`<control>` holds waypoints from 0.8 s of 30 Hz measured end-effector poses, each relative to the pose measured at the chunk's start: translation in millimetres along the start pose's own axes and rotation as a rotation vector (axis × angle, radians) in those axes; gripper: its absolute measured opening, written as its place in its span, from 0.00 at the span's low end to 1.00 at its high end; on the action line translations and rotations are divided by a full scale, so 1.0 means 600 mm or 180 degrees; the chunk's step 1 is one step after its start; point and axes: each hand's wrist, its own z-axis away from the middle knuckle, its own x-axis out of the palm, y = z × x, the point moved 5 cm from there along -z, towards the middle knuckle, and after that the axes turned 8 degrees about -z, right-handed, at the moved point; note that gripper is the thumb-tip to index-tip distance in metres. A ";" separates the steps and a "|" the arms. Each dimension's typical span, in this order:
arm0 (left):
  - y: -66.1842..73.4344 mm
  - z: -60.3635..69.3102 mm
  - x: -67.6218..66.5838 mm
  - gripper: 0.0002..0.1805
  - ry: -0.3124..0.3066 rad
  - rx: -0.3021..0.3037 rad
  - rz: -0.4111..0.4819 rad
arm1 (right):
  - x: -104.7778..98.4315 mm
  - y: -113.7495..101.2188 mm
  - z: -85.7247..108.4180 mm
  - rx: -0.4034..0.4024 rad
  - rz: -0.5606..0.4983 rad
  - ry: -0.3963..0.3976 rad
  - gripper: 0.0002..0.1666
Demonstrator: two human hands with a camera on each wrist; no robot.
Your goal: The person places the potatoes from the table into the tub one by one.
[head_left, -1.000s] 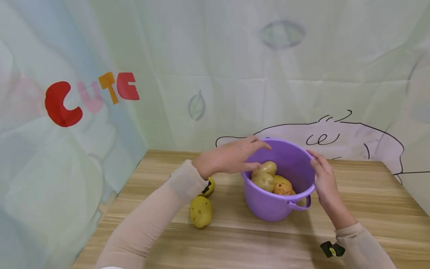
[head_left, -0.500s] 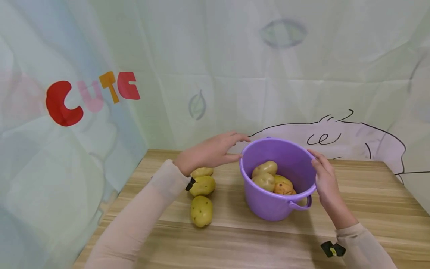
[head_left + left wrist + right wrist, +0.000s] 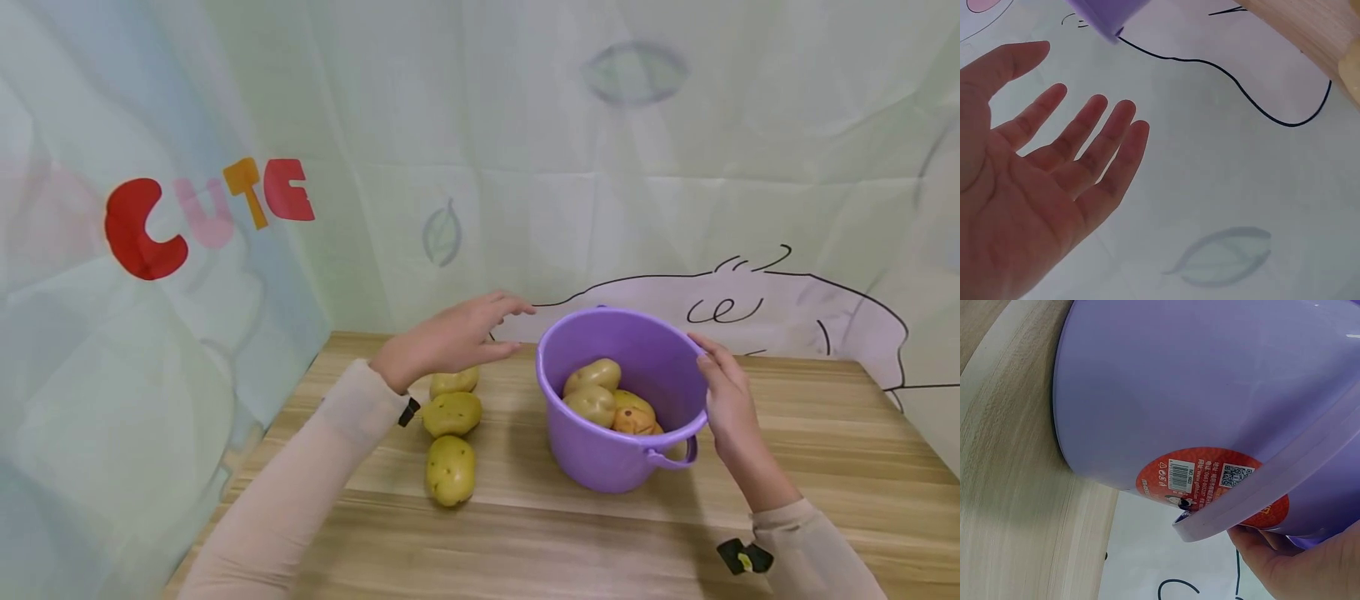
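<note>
A purple bucket (image 3: 600, 450) stands on the table with several potatoes (image 3: 590, 405) inside. My right hand (image 3: 731, 408) rests against the outside of its right rim, fingers extended along it. The right wrist view shows that hand (image 3: 1307, 562) partly hidden by the bucket wall (image 3: 1166, 381), near the handle (image 3: 1272, 481). Left of the bucket, my left hand (image 3: 450, 337) hovers with nothing in it, fingers spread and slightly bent, as the left wrist view also shows of the hand (image 3: 1041, 181). Below it, three potatoes (image 3: 452, 414) lie in a column, the rearmost partly covered by the hand.
The wooden table (image 3: 540, 550) ends at a printed cloth backdrop (image 3: 510, 108) behind and at the left. Coloured letters (image 3: 146, 229) are on the left cloth. A black device (image 3: 744, 557) is on the right sleeve and another (image 3: 408, 412) at the left cuff.
My left hand has moved left from over the bucket's opening and rim, uncovering more of the potatoes on the table. The right hand and bucket have hardly moved.
</note>
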 end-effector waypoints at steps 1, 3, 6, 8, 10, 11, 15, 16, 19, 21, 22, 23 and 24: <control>-0.004 0.001 0.001 0.28 -0.0001 -0.0022 -0.0007 | 0.000 0.000 0.000 0.0002 0.0002 -0.0001 0.29; -0.013 0.002 0.003 0.28 0.0000 -0.0049 -0.0022 | 0.000 -0.001 0.000 -0.0001 0.0004 -0.0006 0.29; -0.030 0.003 0.009 0.27 -0.0002 -0.0088 -0.0036 | -0.001 0.001 0.001 0.0016 -0.0011 -0.0003 0.29; -0.041 0.004 0.013 0.26 -0.0009 -0.0105 -0.0032 | -0.001 0.002 0.001 0.0027 -0.0017 0.0003 0.29; -0.051 0.005 0.017 0.26 -0.0025 -0.0135 -0.0016 | -0.001 0.003 0.001 0.0029 -0.0023 0.0008 0.29; -0.056 0.006 0.019 0.26 -0.0040 -0.0161 0.0002 | -0.001 0.004 0.001 0.0024 -0.0019 0.0010 0.29; -0.074 0.009 0.026 0.26 -0.0091 -0.0268 0.0074 | -0.001 0.003 0.001 0.0014 -0.0053 0.0006 0.29; -0.078 0.010 0.028 0.26 -0.0109 -0.0302 0.0088 | -0.001 0.003 0.001 0.0013 -0.0058 0.0005 0.29; -0.091 0.011 0.035 0.27 -0.0165 -0.0395 0.0118 | -0.002 0.002 0.001 0.0007 -0.0063 0.0001 0.29; -0.099 0.012 0.041 0.27 -0.0208 -0.0434 0.0120 | -0.002 0.002 0.000 0.0004 -0.0064 -0.0003 0.29; -0.103 0.012 0.043 0.27 -0.0224 -0.0443 0.0121 | -0.002 0.002 0.000 0.0007 -0.0063 0.0000 0.29; -0.106 0.013 0.046 0.27 -0.0240 -0.0452 0.0121 | -0.002 0.002 0.000 0.0008 -0.0065 -0.0002 0.29; -0.109 0.013 0.049 0.27 -0.0252 -0.0454 0.0120 | -0.002 0.002 0.000 0.0011 -0.0069 -0.0001 0.29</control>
